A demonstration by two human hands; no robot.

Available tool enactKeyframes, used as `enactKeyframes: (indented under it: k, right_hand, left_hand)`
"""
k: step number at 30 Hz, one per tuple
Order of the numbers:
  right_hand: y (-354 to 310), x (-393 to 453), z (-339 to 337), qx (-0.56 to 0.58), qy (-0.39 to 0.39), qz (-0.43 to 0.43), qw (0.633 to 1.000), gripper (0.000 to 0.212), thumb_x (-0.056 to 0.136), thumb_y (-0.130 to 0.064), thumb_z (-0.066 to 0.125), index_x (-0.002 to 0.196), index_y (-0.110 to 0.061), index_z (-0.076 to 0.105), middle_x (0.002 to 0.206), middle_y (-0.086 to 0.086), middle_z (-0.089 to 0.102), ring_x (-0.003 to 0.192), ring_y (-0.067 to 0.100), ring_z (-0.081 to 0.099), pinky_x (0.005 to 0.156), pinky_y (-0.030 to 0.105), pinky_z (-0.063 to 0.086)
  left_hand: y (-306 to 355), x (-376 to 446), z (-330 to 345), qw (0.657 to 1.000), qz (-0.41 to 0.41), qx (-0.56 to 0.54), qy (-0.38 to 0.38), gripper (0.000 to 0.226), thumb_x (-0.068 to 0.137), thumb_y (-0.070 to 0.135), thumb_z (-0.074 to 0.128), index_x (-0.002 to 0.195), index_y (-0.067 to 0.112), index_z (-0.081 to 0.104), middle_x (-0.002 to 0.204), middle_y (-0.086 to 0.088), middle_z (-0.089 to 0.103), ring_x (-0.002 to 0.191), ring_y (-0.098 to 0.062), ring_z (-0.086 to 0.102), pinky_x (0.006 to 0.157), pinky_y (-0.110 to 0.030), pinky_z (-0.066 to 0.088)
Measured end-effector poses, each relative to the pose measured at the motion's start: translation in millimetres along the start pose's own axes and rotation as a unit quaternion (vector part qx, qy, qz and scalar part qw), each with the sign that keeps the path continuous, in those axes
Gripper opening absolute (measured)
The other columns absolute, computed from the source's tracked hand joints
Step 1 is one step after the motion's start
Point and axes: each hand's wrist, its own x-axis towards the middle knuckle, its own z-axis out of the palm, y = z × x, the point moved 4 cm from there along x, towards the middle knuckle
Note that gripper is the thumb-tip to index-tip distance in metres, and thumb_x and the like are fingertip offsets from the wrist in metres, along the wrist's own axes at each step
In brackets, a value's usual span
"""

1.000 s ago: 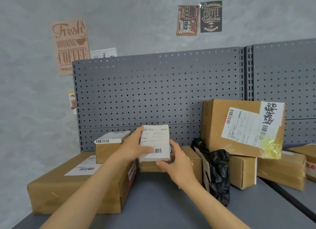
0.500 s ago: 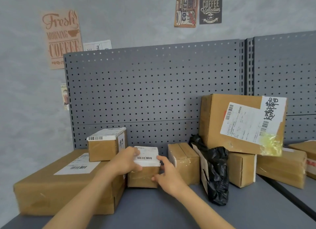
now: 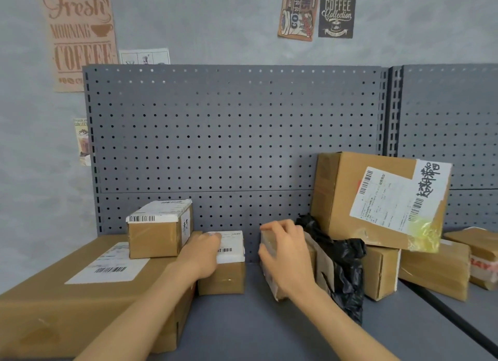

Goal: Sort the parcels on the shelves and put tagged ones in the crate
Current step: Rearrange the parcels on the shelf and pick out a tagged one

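Half a second ago both hands were on the small labelled parcel (image 3: 225,263); now only the left hand (image 3: 200,255) rests on it, fingers lying together over the white label at its left top edge, not curled round it as far as the view shows. The right hand (image 3: 285,261) has moved off to the taped cardboard box (image 3: 269,269) at 3 o'clock of that parcel, fingers spread and bent over its top, thumb down its near left face, so it grips the box. A second ago the small parcel was lifted and tilted with its label toward the camera; now it sits flat on the grey shelf (image 3: 242,331), label up.

The small parcel stands at the shelf's middle, against the side of the long flat carton (image 3: 67,306) at its 9 o'clock. Its long axis seems to run from front to back, toward the pegboard (image 3: 229,134); the barcode end of the label faces forward. The gripped box also runs front to back, and a gap separates the two.

On the flat carton sits a cube-shaped parcel (image 3: 159,228) with a barcode label. At 3 o'clock of the right hand lie a black plastic bag (image 3: 345,269) and a large tilted carton (image 3: 377,199) leaning on smaller boxes.
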Motion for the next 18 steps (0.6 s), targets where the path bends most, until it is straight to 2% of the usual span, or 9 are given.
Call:
enactKeyframes:
  k: [2,5,7,10,13,15,17,18]
  right_hand:
    - [11.2,1.5,-3.3,-0.09,-0.032,0.036,0.995,0.048,0.088,-0.037,0.053,0.133,-0.026,0.043,0.131,0.003,0.04,0.12,0.023,0.034,0.099,0.028,0.031]
    - [24.5,-1.7,0.9,-0.101,-0.122,0.135,0.978,0.065,0.086,-0.047,0.053,0.141,-0.023,0.028,0.142,0.011,0.03,0.128,0.034,0.03,0.105,0.037,0.029]
    - [28.5,-3.3,5.1,-0.145,-0.143,0.149,0.968,0.07,0.086,-0.049,0.053,0.143,-0.021,0.023,0.143,0.015,0.027,0.13,0.037,0.03,0.107,0.039,0.028]
    - [32.4,-2.8,8.5,-0.185,-0.151,0.177,0.955,0.071,0.084,-0.052,0.054,0.14,-0.021,0.026,0.144,0.019,0.029,0.129,0.039,0.033,0.106,0.043,0.03]
    - [38.3,-2.8,11.7,-0.132,-0.177,0.228,0.948,0.072,0.083,-0.055,0.053,0.14,-0.018,0.028,0.143,0.022,0.03,0.127,0.043,0.037,0.101,0.044,0.036]
    - [43.5,-1.8,9.8,-0.056,-0.143,0.245,0.957,0.072,0.083,-0.053,0.055,0.141,-0.02,0.027,0.142,0.021,0.03,0.124,0.041,0.041,0.097,0.043,0.041]
    - [47.1,-0.6,6.7,0.114,-0.088,0.268,0.953,0.07,0.084,-0.049,0.057,0.142,-0.022,0.028,0.139,0.017,0.038,0.118,0.035,0.048,0.096,0.042,0.046]
    - [47.2,0.4,5.2,0.22,-0.062,0.281,0.932,0.067,0.085,-0.045,0.059,0.142,-0.022,0.031,0.136,0.014,0.043,0.114,0.03,0.052,0.093,0.043,0.049]
  left_hand:
    - [4.1,0.1,-4.0,1.0,0.009,-0.015,-0.015,0.054,0.082,0.01,0.059,0.132,0.011,0.039,0.124,-0.012,0.05,0.117,-0.029,0.045,0.09,-0.033,0.043]
    - [13.9,-1.8,-9.7,0.995,0.024,-0.093,-0.029,0.073,0.078,0.023,0.067,0.141,0.017,0.03,0.134,-0.01,0.041,0.126,-0.029,0.035,0.099,-0.036,0.037]
    - [22.2,-4.6,-13.4,0.991,0.042,-0.123,-0.024,0.074,0.079,0.026,0.066,0.142,0.019,0.027,0.138,-0.009,0.035,0.13,-0.028,0.03,0.1,-0.036,0.035]
    - [31.0,-11.0,-14.0,0.984,0.062,-0.164,-0.018,0.072,0.08,0.028,0.065,0.142,0.021,0.029,0.141,-0.007,0.032,0.133,-0.027,0.027,0.104,-0.035,0.031]
    - [34.7,-18.5,-13.6,0.972,0.076,-0.222,-0.014,0.066,0.082,0.029,0.065,0.14,0.023,0.034,0.14,-0.005,0.033,0.133,-0.022,0.028,0.103,-0.03,0.029]
    - [35.1,-21.7,-13.4,0.964,0.082,-0.254,-0.011,0.066,0.082,0.03,0.066,0.139,0.024,0.034,0.14,-0.003,0.034,0.131,-0.018,0.031,0.097,-0.023,0.028]
    - [33.9,-22.9,-13.6,0.949,0.08,-0.304,-0.017,0.075,0.078,0.032,0.071,0.141,0.024,0.029,0.142,-0.002,0.035,0.126,-0.013,0.035,0.097,-0.022,0.03]
    - [32.8,-23.0,-13.9,0.935,0.075,-0.346,-0.023,0.084,0.075,0.032,0.074,0.142,0.024,0.025,0.144,-0.001,0.033,0.125,-0.012,0.036,0.101,-0.025,0.032]
